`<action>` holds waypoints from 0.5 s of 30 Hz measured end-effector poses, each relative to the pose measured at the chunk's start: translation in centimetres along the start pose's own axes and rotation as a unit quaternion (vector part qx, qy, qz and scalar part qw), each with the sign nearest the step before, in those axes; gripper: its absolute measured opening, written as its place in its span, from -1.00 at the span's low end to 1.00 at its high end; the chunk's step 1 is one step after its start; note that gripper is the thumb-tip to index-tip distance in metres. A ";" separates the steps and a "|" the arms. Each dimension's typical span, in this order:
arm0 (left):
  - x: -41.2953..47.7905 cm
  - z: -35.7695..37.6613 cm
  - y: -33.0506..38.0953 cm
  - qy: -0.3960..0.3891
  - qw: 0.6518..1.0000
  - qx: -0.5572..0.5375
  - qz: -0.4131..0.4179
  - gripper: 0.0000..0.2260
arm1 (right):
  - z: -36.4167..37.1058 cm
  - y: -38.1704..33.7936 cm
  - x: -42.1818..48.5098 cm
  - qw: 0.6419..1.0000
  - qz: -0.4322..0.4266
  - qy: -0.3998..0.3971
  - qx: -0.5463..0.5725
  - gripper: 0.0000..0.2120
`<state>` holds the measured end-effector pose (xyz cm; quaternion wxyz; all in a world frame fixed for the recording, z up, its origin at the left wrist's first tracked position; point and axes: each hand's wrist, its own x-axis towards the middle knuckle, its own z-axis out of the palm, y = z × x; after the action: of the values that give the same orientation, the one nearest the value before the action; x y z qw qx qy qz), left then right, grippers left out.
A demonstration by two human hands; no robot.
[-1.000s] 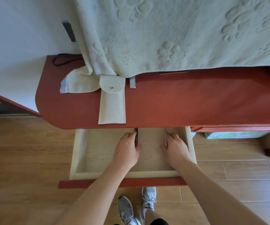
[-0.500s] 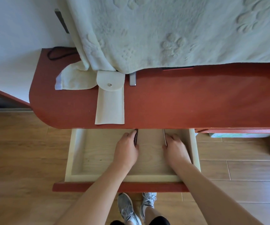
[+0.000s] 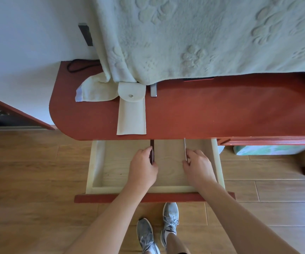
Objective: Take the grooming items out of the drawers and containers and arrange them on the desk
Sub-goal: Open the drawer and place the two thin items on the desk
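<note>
A pale wooden drawer stands pulled out below the red desk. Both hands are inside it. My left hand is closed on a thin dark slender item that runs back under the desk edge. My right hand pinches a thin whitish slender item, also pointing toward the desk. I cannot tell what the two items are. A cream felt pouch with a snap flap lies on the desk above the drawer.
A pale green blanket hangs over the back of the desk. A folded cloth, a small silver object and a black cable lie near it. A second red drawer front sits at the right. My shoes are on the wood floor.
Both hands have drawn slightly back toward the drawer front, and more of each thin item now shows beyond the fingers. The view has shifted a little.
</note>
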<state>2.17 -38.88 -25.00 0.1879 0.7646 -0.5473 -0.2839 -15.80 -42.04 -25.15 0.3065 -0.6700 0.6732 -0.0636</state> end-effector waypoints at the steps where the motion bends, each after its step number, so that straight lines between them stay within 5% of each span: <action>1: -0.3 -0.4 0.1 0.001 1.000 -0.002 0.001 -0.65 | -0.2 -0.3 -0.4 1.000 0.003 0.003 -0.005 -0.94; 15: -5.7 -6.2 1.6 0.004 1.000 -0.014 0.026 -0.48 | -2.7 -3.7 -7.1 0.997 -0.008 0.072 -0.015 -0.90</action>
<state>3.64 -34.15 -17.98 0.2087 0.7486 -0.5618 -0.2834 -14.56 -36.55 -18.85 0.2466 -0.6734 0.6891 -0.1038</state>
